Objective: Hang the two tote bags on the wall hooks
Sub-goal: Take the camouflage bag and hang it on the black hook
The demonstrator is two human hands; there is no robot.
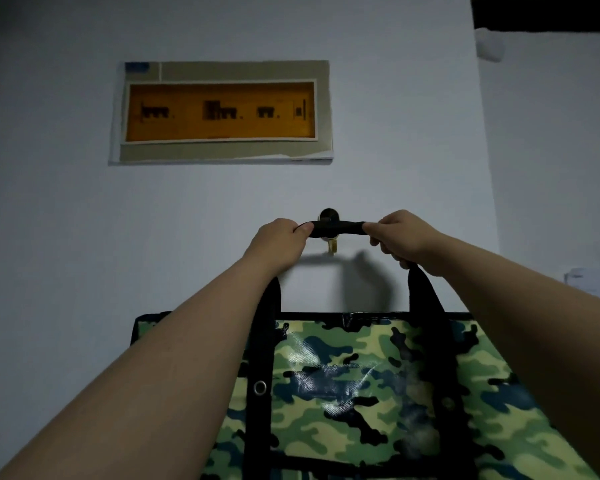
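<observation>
A green camouflage tote bag (361, 386) with black straps hangs below my raised arms, against the white wall. Both hands grip its black handle (336, 229) and stretch it level across a round dark wall hook (329, 215). My left hand (279, 237) pinches the handle's left end and my right hand (400, 235) holds the right end. A small yellowish hook tip (332, 247) shows just under the handle. Whether the handle rests on the hook cannot be told. No second bag or second hook is in view.
A wall panel with an orange window (220, 112) is mounted above the hook. A white fitting (489, 45) sits high at the right, by a dark opening. A pale paper (589, 278) is on the wall at right.
</observation>
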